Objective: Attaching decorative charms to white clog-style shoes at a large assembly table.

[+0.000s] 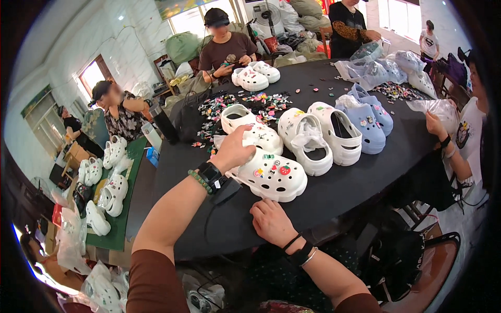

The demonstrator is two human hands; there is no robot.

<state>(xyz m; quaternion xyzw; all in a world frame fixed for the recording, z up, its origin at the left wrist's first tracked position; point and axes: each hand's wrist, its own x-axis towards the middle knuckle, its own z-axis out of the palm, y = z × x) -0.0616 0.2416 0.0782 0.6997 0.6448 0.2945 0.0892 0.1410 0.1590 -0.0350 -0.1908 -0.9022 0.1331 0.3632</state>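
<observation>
A white clog (274,180) with colourful charms, among them a strawberry and a star, lies near the front edge of the black table. My left hand (236,149) grips it near the heel end, thumb raised; the other fingers are mostly hidden. Just beyond, its white mate (255,136) also carries charms. Below the near clog's side, my right hand (272,221) is closed at the table edge, fingers curled. Whatever those fingers may hold is hidden. To the right stand two more white clogs (305,141) (339,133), one with clear plastic inside.
Loose charms (271,103) are heaped behind the clogs. Blue clogs (365,122) stand at the right, bagged clogs (378,70) farther back. A dark bottle (164,124) is at the left. Co-workers sit or stand around the table; one hand (436,128) at the right holds a plastic bag.
</observation>
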